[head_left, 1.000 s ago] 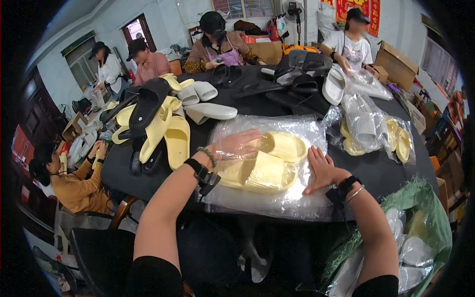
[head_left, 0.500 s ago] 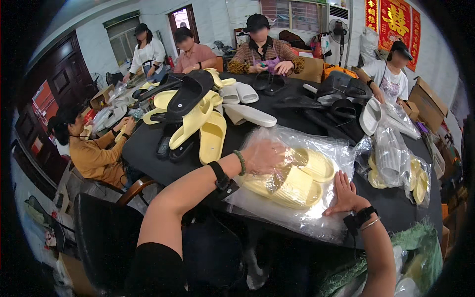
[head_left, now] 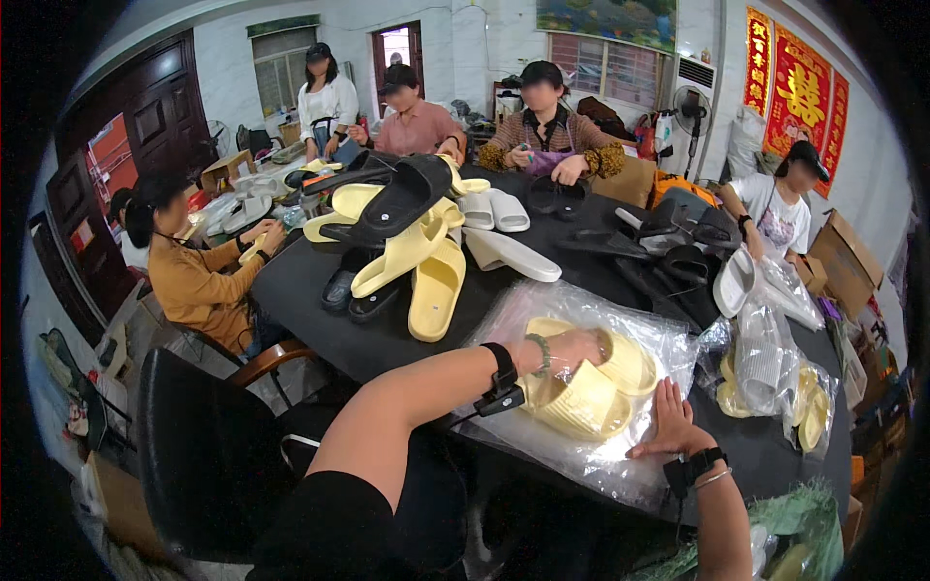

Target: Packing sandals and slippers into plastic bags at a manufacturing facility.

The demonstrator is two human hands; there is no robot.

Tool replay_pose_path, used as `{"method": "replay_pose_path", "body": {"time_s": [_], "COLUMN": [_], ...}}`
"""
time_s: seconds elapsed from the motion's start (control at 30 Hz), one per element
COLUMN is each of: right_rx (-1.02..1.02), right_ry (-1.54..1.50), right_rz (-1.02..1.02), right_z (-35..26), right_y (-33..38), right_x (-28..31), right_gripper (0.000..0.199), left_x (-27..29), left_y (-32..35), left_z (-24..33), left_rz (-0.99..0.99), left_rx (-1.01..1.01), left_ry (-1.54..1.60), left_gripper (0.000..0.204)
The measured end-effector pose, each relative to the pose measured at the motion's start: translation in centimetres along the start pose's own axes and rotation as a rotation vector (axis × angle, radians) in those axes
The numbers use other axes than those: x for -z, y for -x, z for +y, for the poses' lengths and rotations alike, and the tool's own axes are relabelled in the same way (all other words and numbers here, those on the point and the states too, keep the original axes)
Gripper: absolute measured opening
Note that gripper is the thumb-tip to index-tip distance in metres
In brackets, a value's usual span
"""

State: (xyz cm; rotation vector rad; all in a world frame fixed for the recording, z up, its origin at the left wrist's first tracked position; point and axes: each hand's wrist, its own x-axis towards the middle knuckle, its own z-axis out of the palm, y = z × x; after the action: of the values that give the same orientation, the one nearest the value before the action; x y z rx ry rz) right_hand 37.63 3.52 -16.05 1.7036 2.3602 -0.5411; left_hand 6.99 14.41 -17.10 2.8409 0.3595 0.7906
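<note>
A pair of pale yellow slippers (head_left: 579, 399) lies side by side inside a clear plastic bag (head_left: 513, 302) on the near part of the table. My left hand (head_left: 573, 347) reaches across from the left and rests on the slippers. Its fingertips are bent down at the slippers and partly hidden by shiny plastic, so their grip is unclear. At the bag's right edge, my right hand (head_left: 670, 420) lies flat with its fingers spread, pressing the plastic against the table. It holds nothing.
Yellow slippers (head_left: 436, 290) are heaped with black ones (head_left: 403, 198) at left. Grey slippers (head_left: 511, 254) lie beyond the bag, black ones (head_left: 678, 266) farther right. Bagged slippers (head_left: 765, 363) sit right of my right hand. A chair (head_left: 208, 450) stands at lower left. Several people surround the table.
My left hand has moved right over the bagged slippers, and its spread fingers now bend down. The right hand stays flat on the bag. The view has shifted slightly.
</note>
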Motion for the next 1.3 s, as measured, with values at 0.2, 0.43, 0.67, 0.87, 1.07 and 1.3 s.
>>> {"method": "replay_pose_path", "body": {"time_s": [0.2,0.43,0.67,0.87,1.07,1.3], "right_rx": [0.009,0.023,0.057,0.127,0.059,0.055], "right_ry": [0.006,-0.009,-0.046,0.185,0.245,0.15], "right_rz": [-0.013,0.06,0.118,0.502,0.69,0.654], "right_z": [0.3,0.2,-0.2,-2.5,-6.9,-7.5], "right_y": [-0.1,0.2,0.3,3.5,7.6,8.6], "right_x": [-0.3,0.4,0.0,1.0,1.6,-4.3], "right_gripper": [0.165,0.162,0.16,0.151,0.104,0.103], "left_x": [2.4,14.4,26.9,26.9,15.7,6.3], "left_y": [4.8,13.0,16.6,6.5,-1.2,-5.2], "left_z": [-0.7,4.5,11.7,15.2,13.3,11.1], "left_rz": [-0.096,-0.247,0.113,0.19,0.112,0.17], "left_rx": [0.19,0.686,0.904,0.672,0.425,0.476], "left_ry": [-0.087,-0.225,-0.527,-0.621,-0.622,-0.393], "left_gripper": [0.012,0.025,0.024,0.025,0.028,0.016]}}
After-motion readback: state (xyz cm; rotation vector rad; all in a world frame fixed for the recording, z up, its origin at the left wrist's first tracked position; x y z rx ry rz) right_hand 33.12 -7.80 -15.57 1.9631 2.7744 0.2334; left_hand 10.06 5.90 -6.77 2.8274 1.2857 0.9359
